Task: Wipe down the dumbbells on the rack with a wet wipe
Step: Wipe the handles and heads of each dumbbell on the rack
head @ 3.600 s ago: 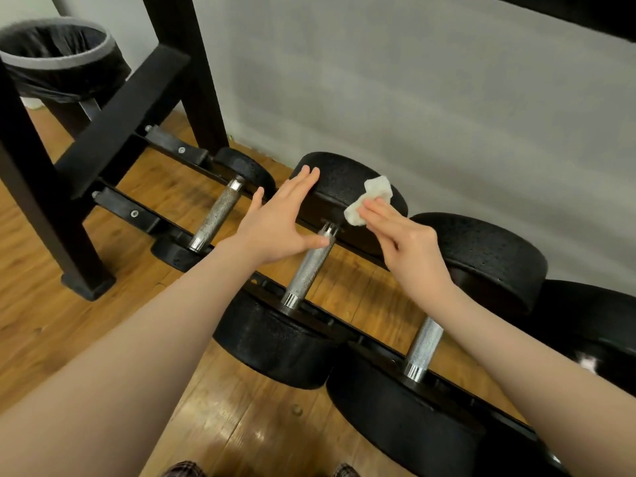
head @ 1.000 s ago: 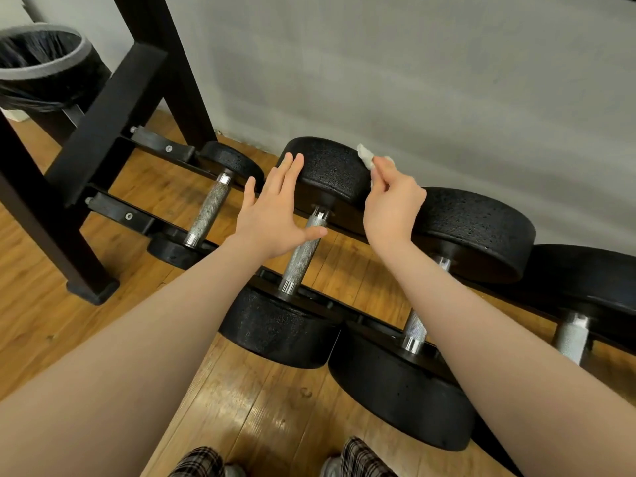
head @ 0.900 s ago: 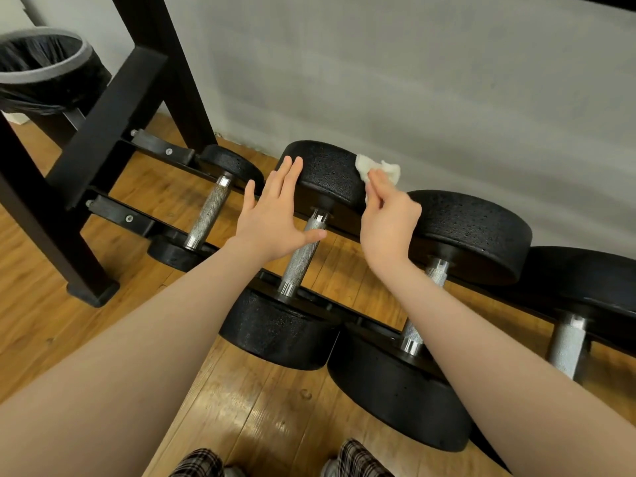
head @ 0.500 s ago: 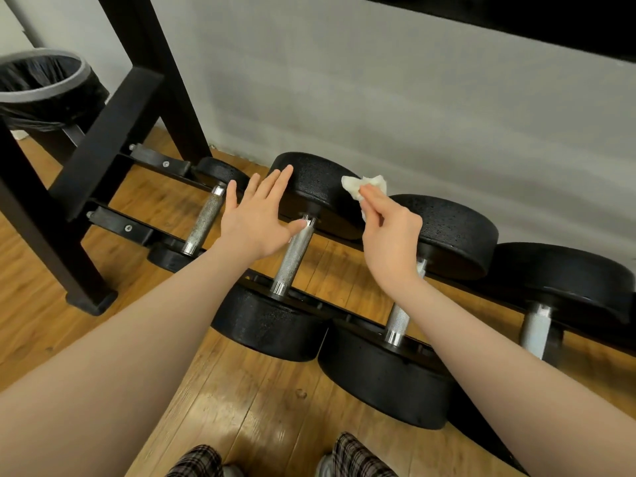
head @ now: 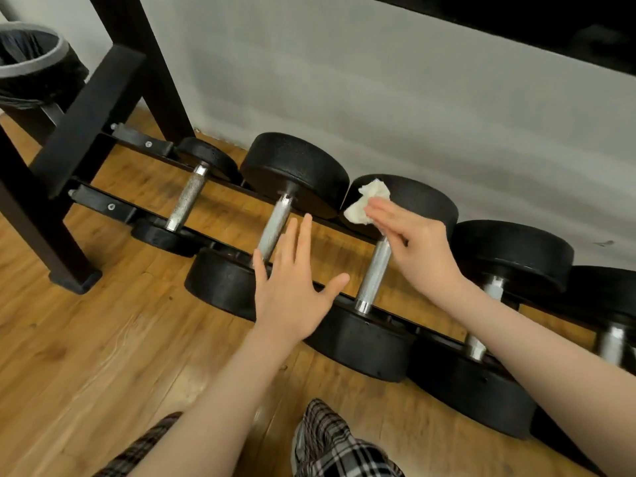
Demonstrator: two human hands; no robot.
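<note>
A: Dumbbells [head: 375, 270], a row on the low rack [head: 103, 205], running from 10 o'clock down to 4 o'clock of the view. Far heads near the grey wall [head: 378, 98], near heads over the wood floor [head: 86, 356].

B: Hands?

A: Right hand [head: 418, 249] at 1 o'clock, straight fingers pressing the wet wipe [head: 366, 204] flat onto the far head [head: 409, 197] of the third dumbbell. No pinch that I can see. Left hand [head: 292, 287] at centre, fingers spread, holding nothing; whether it touches the rack rail I cannot tell.

B: Risks?

A: My judgement: the wipe is only pressed, not gripped, so a fast stroke over the rough rubber could leave it behind, or drop it between head and wall. The neighbouring heads sit close, so the sides facing each other may get skipped. The heads to the right look not yet wiped.

B: Surroundings?

A: Black frame upright [head: 144, 63] at 11 o'clock, lined bin [head: 31, 63] at 10 o'clock, upper shelf [head: 516, 18] overhead at 1 o'clock. Checked trousers [head: 330, 445] at 6 o'clock. The knurled handle [head: 373, 273] sits just under the right wrist.
</note>
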